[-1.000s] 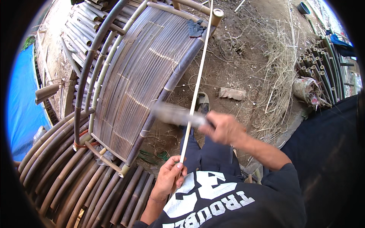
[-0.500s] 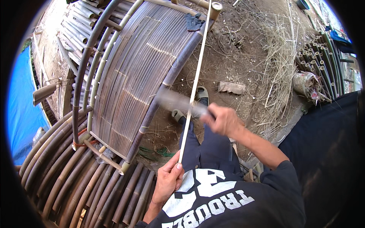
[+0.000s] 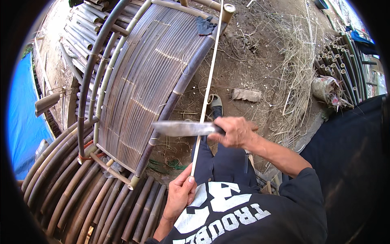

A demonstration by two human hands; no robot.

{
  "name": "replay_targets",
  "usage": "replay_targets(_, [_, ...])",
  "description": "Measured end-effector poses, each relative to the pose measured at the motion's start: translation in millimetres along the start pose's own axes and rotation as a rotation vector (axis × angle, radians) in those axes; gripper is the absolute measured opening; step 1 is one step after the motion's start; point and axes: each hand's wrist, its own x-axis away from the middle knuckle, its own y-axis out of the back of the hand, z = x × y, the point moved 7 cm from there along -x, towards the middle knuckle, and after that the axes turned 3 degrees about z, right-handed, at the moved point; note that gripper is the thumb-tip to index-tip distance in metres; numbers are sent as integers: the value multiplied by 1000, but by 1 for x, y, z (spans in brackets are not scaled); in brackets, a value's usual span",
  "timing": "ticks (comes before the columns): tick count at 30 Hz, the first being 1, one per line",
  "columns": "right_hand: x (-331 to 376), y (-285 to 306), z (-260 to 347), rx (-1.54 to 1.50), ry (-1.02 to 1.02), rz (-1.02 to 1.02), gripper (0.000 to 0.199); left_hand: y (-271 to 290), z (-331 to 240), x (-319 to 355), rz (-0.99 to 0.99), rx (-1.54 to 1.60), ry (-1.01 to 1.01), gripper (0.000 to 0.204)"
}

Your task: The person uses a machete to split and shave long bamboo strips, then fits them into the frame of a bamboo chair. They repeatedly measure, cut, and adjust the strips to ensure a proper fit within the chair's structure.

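A long, thin, pale bamboo strip [image 3: 208, 89] runs from my waist up past the far end of a bamboo bench. My left hand [image 3: 180, 194] pinches its near end between thumb and fingers, close to my shirt. In my right hand [image 3: 235, 132], the fingers wrap round the handle of a big knife [image 3: 183, 129]. The broad blade, a little blurred, points left and crosses the strip; whether it touches the strip I cannot tell. Left of the strip stands the bamboo bench [image 3: 138, 93], its seat made of slim slats. The blade's tip is over the bench's front rail.
A dark cloth or glove [image 3: 206, 26] lies on the bench's far corner. Bamboo poles [image 3: 97, 203] are stacked at lower left, and cut green poles [image 3: 341, 69] at right. Shavings [image 3: 298, 77] and a flat block [image 3: 247, 94] lie on the dirt floor. Black sheeting [image 3: 341, 150] covers the right side.
My right hand has moved the knife slightly down and toward me along the strip, and the blade now lies more level. My left hand keeps its hold on the strip's near end.
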Motion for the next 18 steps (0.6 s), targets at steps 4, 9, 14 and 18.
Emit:
replay_targets(4, [6, 10, -31, -53, -409, -120, 65, 1, 2, 1, -15, -18, 11, 47])
replay_targets(9, [-3, 20, -12, 65, 38, -209, 60, 2, 4, -1, -53, -28, 44, 47])
replay_targets(14, [-2, 8, -27, 36, -82, -165, 61, -2, 1, -2, -3, -6, 3, 46])
replay_targets(18, [-6, 17, -52, 151, 0, -262, 62, 6, 5, 4, -25, -15, -11, 45])
